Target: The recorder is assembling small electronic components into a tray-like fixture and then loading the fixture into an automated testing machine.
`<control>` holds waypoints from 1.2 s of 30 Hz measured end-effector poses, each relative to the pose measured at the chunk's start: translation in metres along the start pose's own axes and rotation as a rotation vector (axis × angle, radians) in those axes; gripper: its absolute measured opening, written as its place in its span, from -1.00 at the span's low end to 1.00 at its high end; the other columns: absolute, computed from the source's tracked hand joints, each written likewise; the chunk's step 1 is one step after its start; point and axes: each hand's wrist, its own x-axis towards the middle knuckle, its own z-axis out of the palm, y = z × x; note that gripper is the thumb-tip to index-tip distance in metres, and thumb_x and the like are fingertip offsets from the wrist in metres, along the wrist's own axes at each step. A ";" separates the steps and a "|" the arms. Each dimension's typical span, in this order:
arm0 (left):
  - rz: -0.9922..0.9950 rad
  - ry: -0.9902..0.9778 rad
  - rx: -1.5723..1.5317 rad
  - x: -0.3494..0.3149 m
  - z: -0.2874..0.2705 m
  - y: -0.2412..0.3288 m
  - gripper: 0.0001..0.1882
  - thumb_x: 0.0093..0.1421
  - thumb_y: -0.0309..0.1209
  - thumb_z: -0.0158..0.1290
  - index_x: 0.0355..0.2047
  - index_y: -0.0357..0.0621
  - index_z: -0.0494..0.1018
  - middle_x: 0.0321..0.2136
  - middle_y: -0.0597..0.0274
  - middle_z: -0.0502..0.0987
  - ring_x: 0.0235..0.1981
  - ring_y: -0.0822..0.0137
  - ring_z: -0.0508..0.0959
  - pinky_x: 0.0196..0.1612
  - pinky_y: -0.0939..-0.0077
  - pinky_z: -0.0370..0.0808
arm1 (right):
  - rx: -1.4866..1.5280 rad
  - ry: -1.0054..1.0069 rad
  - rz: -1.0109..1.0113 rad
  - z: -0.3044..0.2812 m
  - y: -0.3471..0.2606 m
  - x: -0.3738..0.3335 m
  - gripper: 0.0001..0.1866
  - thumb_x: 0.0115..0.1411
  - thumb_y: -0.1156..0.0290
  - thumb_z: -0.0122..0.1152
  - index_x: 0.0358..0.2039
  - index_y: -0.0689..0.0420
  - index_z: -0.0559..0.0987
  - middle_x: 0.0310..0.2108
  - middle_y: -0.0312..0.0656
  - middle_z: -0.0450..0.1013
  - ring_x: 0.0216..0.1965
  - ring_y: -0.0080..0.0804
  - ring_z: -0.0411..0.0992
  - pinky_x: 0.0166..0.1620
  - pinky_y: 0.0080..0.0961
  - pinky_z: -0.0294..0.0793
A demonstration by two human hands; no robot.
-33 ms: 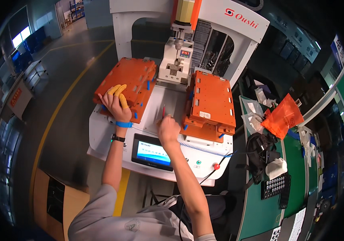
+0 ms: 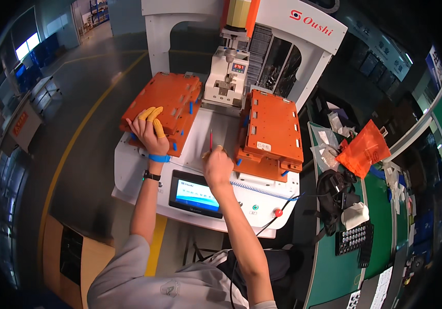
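Observation:
My left hand point(image 2: 151, 133) lies with its fingers stretched over the near edge of the left orange fixture plate point(image 2: 165, 95). Yellow finger cots cover several of its fingertips, and a blue band circles the wrist. Between the two fixtures, over the white machine bed, my right hand point(image 2: 218, 166) is closed around a thin red pen-like tool point(image 2: 211, 140). The tool's slim end points away from me; its other end is hidden in the fist. The right orange fixture plate point(image 2: 272, 126) stands just beyond and right of that hand, with blue pegs at its edges.
A white machine head with a small red display point(image 2: 238, 67) rises at the back centre. A touch screen point(image 2: 196, 194) is set at the front, left of a red knob point(image 2: 278, 212). On the green bench at right lie an orange bag point(image 2: 364, 149) and a black bag point(image 2: 334, 198).
The right hand has shifted very slightly, and a bit more of the red tool shows ahead of it. My left hand stays in place on the left fixture.

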 end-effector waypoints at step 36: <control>0.046 0.042 0.026 -0.005 0.000 -0.004 -0.69 0.39 -0.31 -0.14 -0.06 -0.10 0.57 -0.01 0.17 0.54 0.14 0.07 0.41 0.45 -0.18 -0.13 | 0.231 -0.406 -0.041 0.031 0.018 -0.222 -0.60 0.22 0.42 0.17 0.00 0.35 0.36 -0.51 0.13 0.54 -0.44 0.16 0.53 -0.33 -0.01 0.52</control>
